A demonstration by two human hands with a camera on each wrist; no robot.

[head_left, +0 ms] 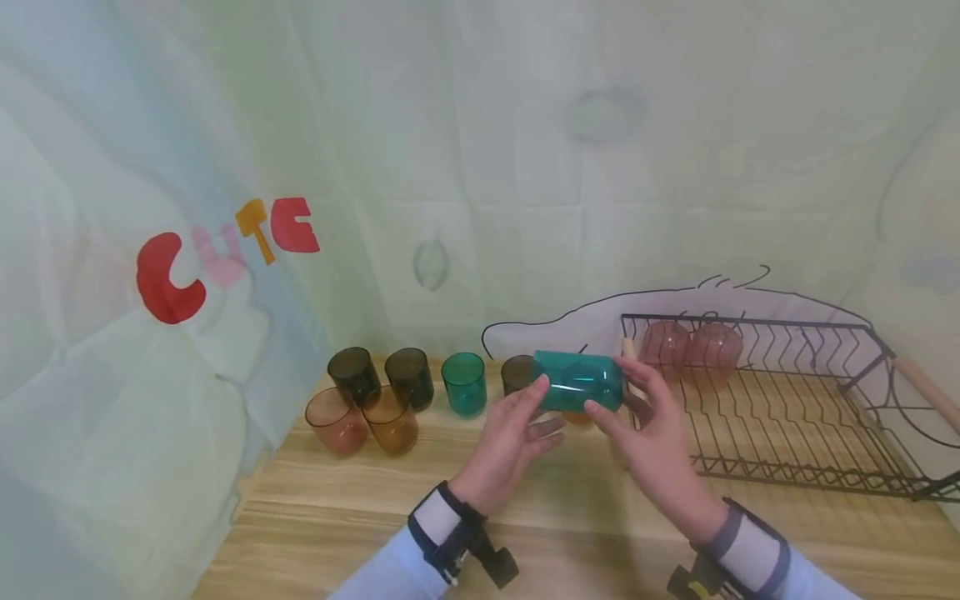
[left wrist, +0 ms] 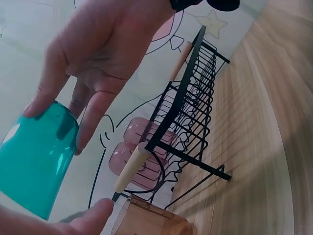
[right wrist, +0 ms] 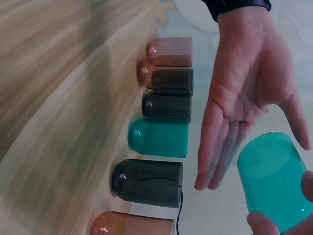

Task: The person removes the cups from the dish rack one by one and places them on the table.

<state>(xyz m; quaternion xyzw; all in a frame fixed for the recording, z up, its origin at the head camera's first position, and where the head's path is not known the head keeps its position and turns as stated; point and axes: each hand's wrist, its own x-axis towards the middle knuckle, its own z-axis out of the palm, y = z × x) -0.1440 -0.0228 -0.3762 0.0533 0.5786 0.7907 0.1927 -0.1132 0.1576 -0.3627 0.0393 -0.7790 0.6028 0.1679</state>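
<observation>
A teal glass cup (head_left: 577,381) is held sideways above the table, its rim toward the left. My right hand (head_left: 656,442) grips it by the base end, thumb below and fingers above and behind. At the rim end is my left hand (head_left: 506,446), its thumb overlapping the cup in the head view. The right wrist view shows that left hand (right wrist: 247,83) with fingers straight and palm beside the cup's mouth. Behind the held cup, a dark cup (head_left: 516,371) and an amber cup (head_left: 577,418) are partly hidden.
Left of the hands stand another teal cup (head_left: 465,387), two dark cups, a pink cup (head_left: 337,423) and an amber cup (head_left: 393,423). At right is a black wire rack (head_left: 787,475) with wooden handles, two pink cups (head_left: 716,354) at its back left. A printed curtain hangs behind.
</observation>
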